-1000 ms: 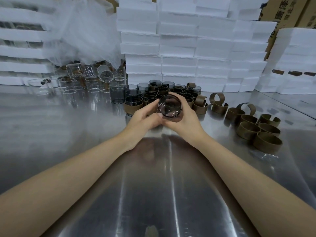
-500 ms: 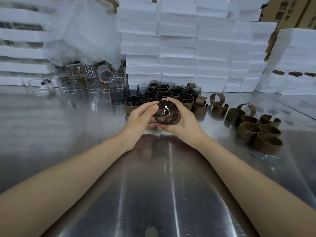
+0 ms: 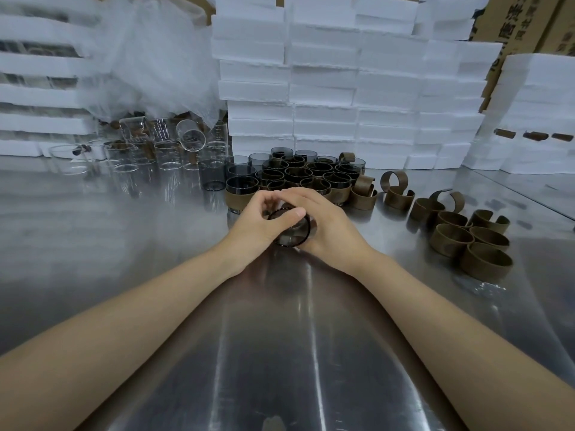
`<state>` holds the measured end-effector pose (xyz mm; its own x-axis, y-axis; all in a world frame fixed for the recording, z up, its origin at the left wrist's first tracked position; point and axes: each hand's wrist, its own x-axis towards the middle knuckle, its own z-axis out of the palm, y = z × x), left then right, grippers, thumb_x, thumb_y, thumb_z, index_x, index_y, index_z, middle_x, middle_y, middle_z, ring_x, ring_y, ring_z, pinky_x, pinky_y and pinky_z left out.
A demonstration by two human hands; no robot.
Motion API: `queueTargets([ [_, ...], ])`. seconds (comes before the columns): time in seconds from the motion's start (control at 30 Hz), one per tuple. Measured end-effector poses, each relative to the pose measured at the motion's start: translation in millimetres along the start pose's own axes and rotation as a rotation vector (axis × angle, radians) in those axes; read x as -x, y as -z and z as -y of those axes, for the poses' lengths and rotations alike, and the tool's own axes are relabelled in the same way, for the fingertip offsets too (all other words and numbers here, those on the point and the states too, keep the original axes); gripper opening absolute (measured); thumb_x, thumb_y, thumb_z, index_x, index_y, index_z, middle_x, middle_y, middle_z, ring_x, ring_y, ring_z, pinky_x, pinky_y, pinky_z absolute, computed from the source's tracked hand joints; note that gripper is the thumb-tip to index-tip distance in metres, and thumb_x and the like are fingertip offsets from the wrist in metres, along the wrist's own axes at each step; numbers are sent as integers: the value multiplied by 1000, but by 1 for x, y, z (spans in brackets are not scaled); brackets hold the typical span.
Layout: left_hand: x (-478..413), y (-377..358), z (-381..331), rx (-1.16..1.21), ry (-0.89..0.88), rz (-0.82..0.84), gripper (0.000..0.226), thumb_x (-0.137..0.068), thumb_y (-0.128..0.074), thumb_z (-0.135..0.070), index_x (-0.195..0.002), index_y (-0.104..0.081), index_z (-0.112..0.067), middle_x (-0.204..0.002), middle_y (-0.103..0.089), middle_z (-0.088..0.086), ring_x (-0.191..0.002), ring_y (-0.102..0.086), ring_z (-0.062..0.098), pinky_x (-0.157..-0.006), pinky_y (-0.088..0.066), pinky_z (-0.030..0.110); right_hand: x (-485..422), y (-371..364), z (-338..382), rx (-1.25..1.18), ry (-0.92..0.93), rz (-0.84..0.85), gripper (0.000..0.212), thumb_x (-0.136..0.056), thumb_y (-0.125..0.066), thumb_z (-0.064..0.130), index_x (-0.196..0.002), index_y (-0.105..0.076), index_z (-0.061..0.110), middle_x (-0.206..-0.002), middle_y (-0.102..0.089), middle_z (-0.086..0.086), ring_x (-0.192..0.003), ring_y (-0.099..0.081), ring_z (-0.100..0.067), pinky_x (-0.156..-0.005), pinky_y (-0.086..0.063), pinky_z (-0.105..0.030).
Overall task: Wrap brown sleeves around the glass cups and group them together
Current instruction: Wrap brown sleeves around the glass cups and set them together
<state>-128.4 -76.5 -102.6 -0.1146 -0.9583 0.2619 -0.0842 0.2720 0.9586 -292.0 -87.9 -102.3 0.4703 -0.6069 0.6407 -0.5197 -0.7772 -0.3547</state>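
— Where's the cup (image 3: 291, 236) being worked on?
— Middle of the table (image 3: 280, 353), between both hands, tipped so its mouth faces us. It's dark glass. Whether it touches the steel, I can't tell
— How do the hands sit on it?
— The left hand (image 3: 258, 225) curls round its left side, thumb laid across the rim. The right hand (image 3: 333, 227) wraps the right side, fingers over the far edge. They hide the wall, so I can't tell if a sleeve is on
— And the wrapped ones?
— The group (image 3: 311, 177) stands just beyond the hands, dark cups in brown bands, packed touching. Loose sleeves (image 3: 466, 241) lie to the right, some closed rings, some open curls. Clear glasses (image 3: 149, 157) stand far left, with white boxes (image 3: 326, 88) stacked behind
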Motion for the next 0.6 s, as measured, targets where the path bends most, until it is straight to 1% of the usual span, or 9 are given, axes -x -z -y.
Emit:
queueTargets([
  [0.03, 0, 0, 0, -18, -7, 6, 57, -62, -78, -49, -108, -54, -26, -118, -62, 1, -110, -61, 7, -91, -50, 24, 0, 0, 0, 15, -1, 3, 64, -79, -75, 19, -138, -51, 24, -136, -50, 7, -125, -49, -8, -96, -49, -38],
  [0.1, 0, -1, 2, -47, -27, 16, 58, -65, -85, -43, -109, -52, -24, -115, -62, -2, -100, -61, -5, -81, -48, 13, 0, 0, 1, 38, -4, 10, 66, -77, -70, 19, -139, -49, 28, -135, -50, 9, -122, -51, -10, -90, -52, -43],
  [0.17, 0, -2, 4, -82, -50, 12, 53, -72, -85, -31, -111, -50, -23, -112, -61, -5, -92, -59, -13, -77, -45, 6, -1, 0, 1, 45, -15, 19, 71, -73, -69, 15, -140, -49, 28, -134, -50, 10, -121, -52, -11, -89, -53, -44],
  [0.23, 0, -2, 4, -123, -68, -1, 52, -72, -85, -23, -110, -49, -25, -111, -60, -10, -91, -59, -15, -75, -44, 4, -1, 0, 1, 32, -34, 22, 74, -70, -72, 10, -139, -50, 27, -134, -51, 9, -121, -51, -10, -93, -51, -41],
  [0.33, 1, -2, 4, -154, -84, 2, 57, -70, -87, -22, -111, -48, -28, -111, -59, -14, -91, -58, -17, -73, -44, 3, -2, 0, 3, -53, -56, 4, 68, -70, -78, 10, -132, -56, 25, -128, -57, 11, -120, -52, -4, -99, -47, -33],
  [0.4, 2, -2, 2, -167, -104, 19, 64, -70, -87, -20, -119, -46, -28, -113, -57, -16, -94, -56, -19, -76, -43, 1, -2, 0, 5, -124, -84, -23, 62, -70, -80, 12, -127, -59, 26, -123, -60, 16, -117, -54, -1, -98, -47, -26],
  [0.47, 2, -2, 2, -165, -138, 42, 70, -71, -85, -13, -126, -44, -25, -117, -56, -14, -99, -56, -17, -82, -43, 3, -2, 1, 6, -213, -138, -49, 59, -70, -81, 13, -122, -60, 31, -116, -63, 21, -113, -58, -1, -97, -47, -22],
  [0.53, 2, -2, 2, -149, -152, 49, 71, -72, -85, -9, -128, -44, -22, -119, -57, -12, -103, -58, -12, -87, -45, 7, -2, 2, 5, -308, -208, -54, 63, -67, -82, 6, -118, -60, 36, -110, -67, 18, -109, -61, -3, -95, -49, -24],
  [0.6, 2, -2, 2, -109, -135, 43, 72, -73, -84, -8, -131, -44, -20, -124, -59, -7, -106, -62, -2, -94, -49, 18, -2, 1, 2, -386, -279, -64, 70, -63, -83, -1, -117, -60, 36, -110, -68, 14, -108, -63, -4, -94, -49, -25],
])
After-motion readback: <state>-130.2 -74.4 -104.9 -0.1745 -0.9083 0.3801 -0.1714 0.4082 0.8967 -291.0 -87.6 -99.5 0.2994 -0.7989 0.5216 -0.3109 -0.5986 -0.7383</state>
